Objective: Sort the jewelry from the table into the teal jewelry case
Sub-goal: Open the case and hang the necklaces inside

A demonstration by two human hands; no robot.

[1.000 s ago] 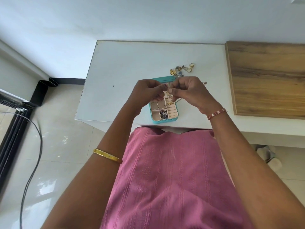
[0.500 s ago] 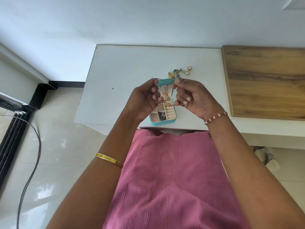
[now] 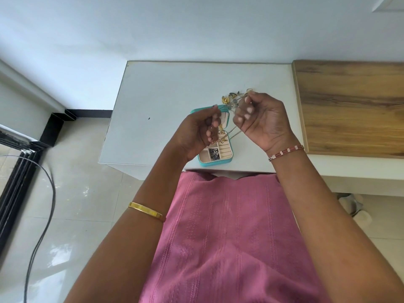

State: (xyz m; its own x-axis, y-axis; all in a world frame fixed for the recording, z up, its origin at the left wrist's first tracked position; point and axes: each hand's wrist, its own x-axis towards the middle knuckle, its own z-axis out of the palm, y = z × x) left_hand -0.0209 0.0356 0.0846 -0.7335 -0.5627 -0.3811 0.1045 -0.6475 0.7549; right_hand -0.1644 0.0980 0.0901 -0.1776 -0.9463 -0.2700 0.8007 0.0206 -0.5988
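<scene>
A thin chain is pinched between left hand and right hand, stretched above the open case on the desk. Next, probably: lower it into a compartment without tangling; loose jewelry waits beyond.

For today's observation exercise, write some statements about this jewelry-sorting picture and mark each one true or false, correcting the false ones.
1. The teal jewelry case lies open on the white table. True.
2. Both hands are empty. False: the left hand and right hand pinch a thin chain stretched between them.
3. Loose jewelry lies beyond the case. True.
4. Every compartment is empty. False: one holds dark pieces.
</scene>
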